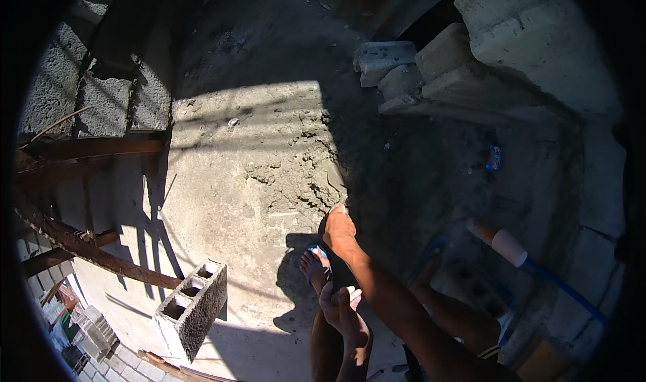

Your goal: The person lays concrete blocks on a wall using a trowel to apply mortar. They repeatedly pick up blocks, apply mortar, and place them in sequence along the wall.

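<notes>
My right hand (341,230) is closed at the near edge of a patch of wet grey mortar (306,177) on the concrete floor. A smooth grey trowel blade (334,177), smeared with mortar, extends from its fist; the handle is hidden. Nearer to me, my left hand (343,306) hangs with loosely bent fingers, apart and holding nothing I can see. Just beyond the left hand is my left foot (314,269) in a blue slipper, beside the mortar's near side. My right foot (431,261) is in shadow.
A hollow block (207,320) stands left of me, near a wooden beam (101,253). Stacked blocks (104,102) line the far left. More blocks (397,79) sit at the far right, before a wall. A white cylinder (509,247), blue hose (568,291) and small blue wrapper (494,158) lie right.
</notes>
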`<state>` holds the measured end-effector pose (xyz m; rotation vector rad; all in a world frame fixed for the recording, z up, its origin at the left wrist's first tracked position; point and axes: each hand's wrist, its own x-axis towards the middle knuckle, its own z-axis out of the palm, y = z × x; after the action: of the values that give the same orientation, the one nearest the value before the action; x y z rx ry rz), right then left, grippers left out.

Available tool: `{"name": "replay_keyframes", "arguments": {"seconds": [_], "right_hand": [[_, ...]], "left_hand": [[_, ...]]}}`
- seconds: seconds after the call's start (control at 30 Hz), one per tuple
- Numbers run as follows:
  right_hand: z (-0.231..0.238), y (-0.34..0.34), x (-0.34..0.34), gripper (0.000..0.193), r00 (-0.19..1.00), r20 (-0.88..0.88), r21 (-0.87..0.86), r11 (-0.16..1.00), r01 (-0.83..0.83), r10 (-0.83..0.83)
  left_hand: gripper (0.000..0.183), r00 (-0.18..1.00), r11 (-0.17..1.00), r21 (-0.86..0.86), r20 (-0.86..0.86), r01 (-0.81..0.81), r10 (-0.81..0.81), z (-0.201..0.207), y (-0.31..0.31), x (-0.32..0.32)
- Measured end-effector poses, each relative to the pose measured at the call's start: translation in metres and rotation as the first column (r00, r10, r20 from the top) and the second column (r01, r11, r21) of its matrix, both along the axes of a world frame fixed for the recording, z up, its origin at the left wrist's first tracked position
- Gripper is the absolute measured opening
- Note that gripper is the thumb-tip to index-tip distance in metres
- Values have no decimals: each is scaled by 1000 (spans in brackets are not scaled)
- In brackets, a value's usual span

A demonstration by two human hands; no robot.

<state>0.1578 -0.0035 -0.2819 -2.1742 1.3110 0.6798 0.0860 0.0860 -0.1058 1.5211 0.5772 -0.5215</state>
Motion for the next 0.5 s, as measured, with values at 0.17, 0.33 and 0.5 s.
{"name": "replay_keyframes", "arguments": {"seconds": [0.17, 0.33, 0.5], "right_hand": [[-40, 63, -105, 23, 919, -83, -85, 921, 379, -386], [34, 7, -154, 37, 875, 357, -240, 937, -252, 327], [31, -54, -118, 32, 996, 79, -114, 993, -26, 35]], "left_hand": [[43, 992, 993, 108, -112, -46, 58, -14, 21, 13], [38, 936, 996, 69, -342, -64, 83, -19, 16, 13], [39, 914, 990, -80, -399, -118, 77, -6, 4, -2]]}}
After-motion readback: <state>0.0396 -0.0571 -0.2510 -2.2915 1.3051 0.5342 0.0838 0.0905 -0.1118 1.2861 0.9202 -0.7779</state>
